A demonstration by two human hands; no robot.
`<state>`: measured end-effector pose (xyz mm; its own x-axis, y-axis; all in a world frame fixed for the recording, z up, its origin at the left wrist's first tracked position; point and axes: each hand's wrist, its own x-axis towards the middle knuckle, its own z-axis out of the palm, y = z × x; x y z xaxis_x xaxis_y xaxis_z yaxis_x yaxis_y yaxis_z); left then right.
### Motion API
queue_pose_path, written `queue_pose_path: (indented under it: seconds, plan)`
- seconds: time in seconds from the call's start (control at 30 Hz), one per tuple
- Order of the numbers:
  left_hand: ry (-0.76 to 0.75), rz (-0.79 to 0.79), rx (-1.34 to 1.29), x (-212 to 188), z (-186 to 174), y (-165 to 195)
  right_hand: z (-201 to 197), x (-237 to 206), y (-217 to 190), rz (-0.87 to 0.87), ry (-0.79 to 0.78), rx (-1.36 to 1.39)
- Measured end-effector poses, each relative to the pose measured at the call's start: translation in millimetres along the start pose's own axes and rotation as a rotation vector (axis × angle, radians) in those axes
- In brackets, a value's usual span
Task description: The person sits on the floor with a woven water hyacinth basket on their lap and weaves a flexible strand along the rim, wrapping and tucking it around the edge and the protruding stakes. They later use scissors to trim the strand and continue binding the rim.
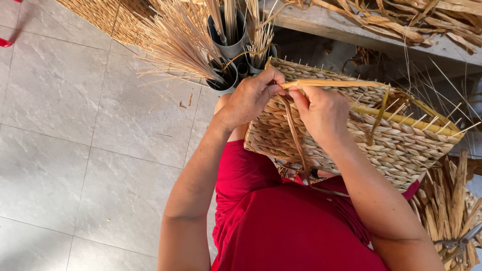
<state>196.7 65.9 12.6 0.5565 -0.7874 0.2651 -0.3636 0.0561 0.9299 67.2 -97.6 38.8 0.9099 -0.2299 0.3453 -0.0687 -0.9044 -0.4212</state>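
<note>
Basket (381, 145), half woven, is being steadied on the lap, tilted against the knees. A flat straw strand (331, 83) is being pinched at the rim by the left hand (249, 98) and right hand (324, 113); tucking between upright stakes (401, 108) seems called for next.

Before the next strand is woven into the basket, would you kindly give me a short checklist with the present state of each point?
1. Left hand steadies the woven straw basket at its rim: ok.
2. Right hand pinches the flat pale straw strand: ok.
3. Strand's loose tail hangs free over the red garment: ok.
4. Spare straw in the grey tubes stands nearby: ok.
5. Strand's tightness: cannot tell.
</note>
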Motion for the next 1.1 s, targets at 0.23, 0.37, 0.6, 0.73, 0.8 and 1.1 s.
queue_pose_path:
  seconds: [0.23,0.37,0.6,0.73,0.8,1.1]
  plan:
    - [-0.038,0.049,0.287,20,-2,3,2,-18,-17,-0.067,0.073,0.075]
    - [-0.137,-0.109,0.204,32,-4,6,-16,-21,-21,0.035,0.012,0.202]
    - [-0.21,-0.15,0.202,42,-8,6,-67,-30,-5,0.104,-0.045,-0.096]
    - [-0.256,-0.379,0.049,42,-12,12,-67,-34,4,0.156,-0.135,-0.184]
    - [-0.274,-0.355,-0.03,38,-16,15,-65,-36,7,0.107,-0.091,-0.152]
    - [-0.18,-0.23,0.089,30,-10,13,-55,-39,11,0.067,-0.04,-0.112]
